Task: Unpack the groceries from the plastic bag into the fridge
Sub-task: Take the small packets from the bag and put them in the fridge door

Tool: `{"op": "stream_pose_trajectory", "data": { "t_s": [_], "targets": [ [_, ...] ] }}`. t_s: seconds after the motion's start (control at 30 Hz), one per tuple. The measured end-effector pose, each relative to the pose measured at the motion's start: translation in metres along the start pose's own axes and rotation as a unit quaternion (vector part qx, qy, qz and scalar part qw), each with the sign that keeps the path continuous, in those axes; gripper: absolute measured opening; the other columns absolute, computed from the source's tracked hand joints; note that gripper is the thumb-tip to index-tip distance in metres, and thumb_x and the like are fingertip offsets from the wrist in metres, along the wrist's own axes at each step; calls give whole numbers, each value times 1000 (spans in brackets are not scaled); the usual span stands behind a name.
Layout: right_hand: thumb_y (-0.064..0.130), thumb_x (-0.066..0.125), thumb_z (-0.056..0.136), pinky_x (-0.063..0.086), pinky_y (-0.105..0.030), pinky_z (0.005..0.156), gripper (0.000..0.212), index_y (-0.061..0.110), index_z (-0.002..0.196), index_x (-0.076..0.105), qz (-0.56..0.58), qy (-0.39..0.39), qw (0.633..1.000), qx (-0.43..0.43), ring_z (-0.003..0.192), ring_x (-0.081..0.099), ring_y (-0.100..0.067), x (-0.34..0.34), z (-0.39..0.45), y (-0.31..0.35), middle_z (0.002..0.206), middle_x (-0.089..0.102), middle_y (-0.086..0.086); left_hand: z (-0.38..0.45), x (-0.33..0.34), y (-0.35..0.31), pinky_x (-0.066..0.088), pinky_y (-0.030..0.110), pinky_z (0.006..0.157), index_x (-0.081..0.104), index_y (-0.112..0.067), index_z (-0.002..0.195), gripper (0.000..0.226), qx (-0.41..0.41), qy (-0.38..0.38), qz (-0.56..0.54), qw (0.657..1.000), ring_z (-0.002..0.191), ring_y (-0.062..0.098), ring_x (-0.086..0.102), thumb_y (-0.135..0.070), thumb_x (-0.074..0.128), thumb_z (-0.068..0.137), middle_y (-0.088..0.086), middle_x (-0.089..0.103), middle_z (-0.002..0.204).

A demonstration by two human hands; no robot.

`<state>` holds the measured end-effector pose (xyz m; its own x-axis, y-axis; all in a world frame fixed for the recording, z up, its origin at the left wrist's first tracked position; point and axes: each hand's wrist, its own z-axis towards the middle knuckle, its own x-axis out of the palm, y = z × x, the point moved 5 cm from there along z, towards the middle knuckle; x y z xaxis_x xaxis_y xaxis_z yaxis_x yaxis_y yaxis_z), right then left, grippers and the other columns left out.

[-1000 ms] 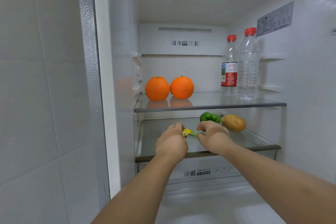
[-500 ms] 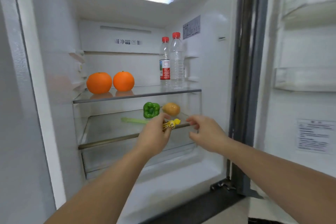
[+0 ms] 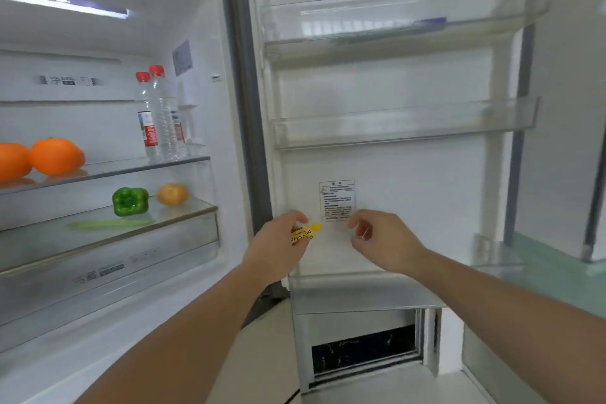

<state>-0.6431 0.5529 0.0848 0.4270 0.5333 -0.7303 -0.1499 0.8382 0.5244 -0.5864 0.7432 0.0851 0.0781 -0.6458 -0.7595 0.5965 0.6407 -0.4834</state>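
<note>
Pinched in the curled fingers of the left hand (image 3: 282, 241) is a small yellow tag (image 3: 305, 233) with dark lettering, held up in front of the lower part of the open fridge door (image 3: 410, 207); the right hand (image 3: 382, 241) hovers just beside it with fingers loosely curled and holding nothing. From the left, two oranges (image 3: 39, 157) sit side by side on the upper glass shelf (image 3: 131, 167) of the fridge. Further right on that shelf stand two clear water bottles (image 3: 157, 115) with red caps, close together near the right wall. On the shelf below lie a pale green stalk (image 3: 111, 224) near the front edge, a green bell pepper (image 3: 130, 201) behind it, and a yellowish-brown rounded item (image 3: 172, 193), blurred, just right of the pepper. On the door, a white printed label (image 3: 337, 198) sits just above the hands, and clear door bins (image 3: 403, 123) run across higher up
</note>
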Motion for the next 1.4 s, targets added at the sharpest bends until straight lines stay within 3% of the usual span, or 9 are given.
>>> {"op": "stream_pose_trajectory", "data": {
  "t_s": [0.2, 0.43, 0.5, 0.77, 0.9, 1.0, 1.1, 1.2, 1.4],
  "targets": [
    [20, 59, 83, 50, -28, 72, 17, 25, 99, 62, -24, 7, 996, 81, 73, 58, -12, -25, -16, -57, 82, 61, 9, 29, 60, -21, 48, 27, 87, 55, -24, 119, 27, 30, 109, 26, 993, 101, 15, 59, -21, 60, 93, -4, 64, 116],
    [21, 60, 84, 44, -22, 67, 19, 21, 102, 64, -36, 31, 993, 108, 70, 55, -10, -8, 3, -76, 83, 61, 8, 52, 103, -7, 46, 27, 92, 57, -22, 122, 36, 39, 259, 103, 960, 98, 11, 53, -19, 65, 88, -3, 63, 116],
    [21, 61, 84, 42, -21, 65, 18, 20, 102, 65, -34, 36, 993, 110, 70, 56, -11, 0, 10, -75, 83, 62, 6, 59, 109, -4, 46, 28, 93, 60, -20, 121, 34, 52, 290, 139, 945, 105, 14, 56, -17, 63, 88, -2, 62, 117],
    [24, 61, 83, 42, -24, 73, 19, 19, 101, 64, -82, 56, 989, 111, 78, 55, -14, 22, 28, -72, 89, 64, 3, 74, 127, 19, 49, 27, 88, 67, -16, 112, 31, 78, 342, 193, 916, 109, 22, 59, -6, 54, 87, 1, 63, 118],
    [23, 61, 83, 42, -24, 72, 16, 21, 99, 64, -86, 51, 987, 122, 78, 55, -14, 25, 30, -74, 86, 62, 5, 78, 131, 23, 51, 29, 81, 67, -18, 110, 34, 85, 354, 179, 914, 101, 20, 61, -3, 52, 83, -1, 65, 107],
    [23, 60, 83, 42, -24, 72, 17, 20, 100, 64, -96, 49, 986, 130, 78, 55, -14, 27, 29, -74, 89, 64, 4, 82, 134, 29, 52, 30, 82, 65, -20, 110, 31, 85, 341, 165, 922, 91, 17, 59, -11, 61, 80, -8, 57, 88],
    [23, 60, 83, 40, -23, 71, 16, 21, 99, 64, -107, 41, 984, 135, 77, 55, -13, 26, 26, -75, 89, 65, 3, 90, 130, 25, 48, 26, 81, 65, -24, 108, 27, 91, 298, 112, 944, 92, 13, 57, -22, 66, 81, -10, 55, 93],
    [25, 60, 83, 47, -27, 74, 14, 24, 97, 63, -126, 26, 980, 149, 79, 57, -13, 16, 19, -75, 87, 64, 5, 98, 117, 9, 47, 29, 90, 64, -25, 108, 23, 112, 234, 66, 964, 95, 11, 53, -29, 61, 86, -11, 54, 99],
    [34, 56, 87, 50, -33, 80, 20, 28, 105, 59, -221, -16, 955, 199, 82, 57, -13, -38, -26, -60, 97, 61, 10, 79, 103, -41, 45, 33, 89, 57, -31, 114, 30, 158, 181, 75, 968, 106, 17, 53, -39, 59, 85, -6, 56, 112]
  ]
}}
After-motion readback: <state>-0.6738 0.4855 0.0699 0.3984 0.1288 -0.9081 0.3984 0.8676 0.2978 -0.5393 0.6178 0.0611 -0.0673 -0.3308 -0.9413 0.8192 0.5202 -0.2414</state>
